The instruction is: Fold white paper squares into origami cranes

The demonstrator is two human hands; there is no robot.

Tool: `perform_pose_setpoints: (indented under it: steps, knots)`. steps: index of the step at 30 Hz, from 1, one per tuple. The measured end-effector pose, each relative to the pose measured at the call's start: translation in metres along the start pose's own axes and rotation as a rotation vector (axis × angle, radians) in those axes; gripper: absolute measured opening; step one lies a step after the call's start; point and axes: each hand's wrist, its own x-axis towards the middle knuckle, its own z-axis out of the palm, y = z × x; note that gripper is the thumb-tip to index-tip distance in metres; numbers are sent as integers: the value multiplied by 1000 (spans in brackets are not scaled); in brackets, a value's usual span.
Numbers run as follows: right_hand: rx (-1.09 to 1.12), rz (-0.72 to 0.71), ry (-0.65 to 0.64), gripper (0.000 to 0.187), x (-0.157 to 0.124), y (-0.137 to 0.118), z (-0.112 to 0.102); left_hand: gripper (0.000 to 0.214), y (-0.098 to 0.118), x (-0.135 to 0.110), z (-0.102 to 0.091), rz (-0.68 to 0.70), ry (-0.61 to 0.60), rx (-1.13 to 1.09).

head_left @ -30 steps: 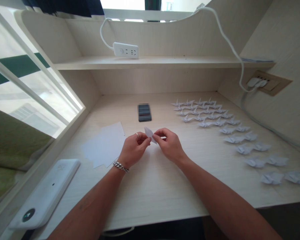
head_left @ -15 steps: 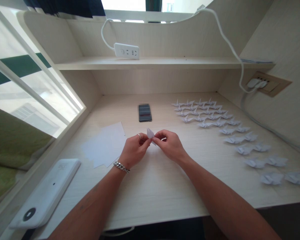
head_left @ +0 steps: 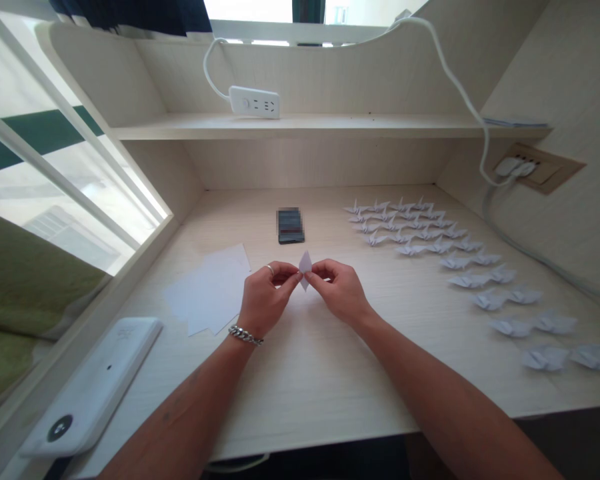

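Folded paper [head_left: 305, 261] has turned upright since earlier; our left hand [head_left: 267, 291] and right hand [head_left: 344, 291] pinch it, fingertips nearly closed. Markings on our white device [head_left: 93, 383] (faint) stay unreadable.

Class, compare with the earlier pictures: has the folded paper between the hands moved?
Yes: the upper tip of the folded paper has swung right, from below the middle of the dark device to about below its right edge.

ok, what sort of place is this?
Looks like a personal desk nook, perhaps in a bedroom or dorm: a pale wooden desk with a built-in shelf, a power strip on that shelf, and a window behind.
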Motion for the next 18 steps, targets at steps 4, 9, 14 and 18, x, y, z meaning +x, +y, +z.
perform_pose_setpoints:
  steps: [4, 9, 14, 18]
  knots:
    - [-3, -9, 0, 16, 0, 0, 0, 24, -1, 0, 0, 0, -3, 2]
    - [5, -8, 5, 16, -1, -1, 1, 24, -1, 0, 0, 0, 4, 2]
    - [0, -15, 4, 16, -1, 0, 1, 25, -1, 0, 1, 5, 12, -16]
    - [8, -16, 5, 14, -1, 0, 2, 24, -3, 0, 2, 21, 41, -17]
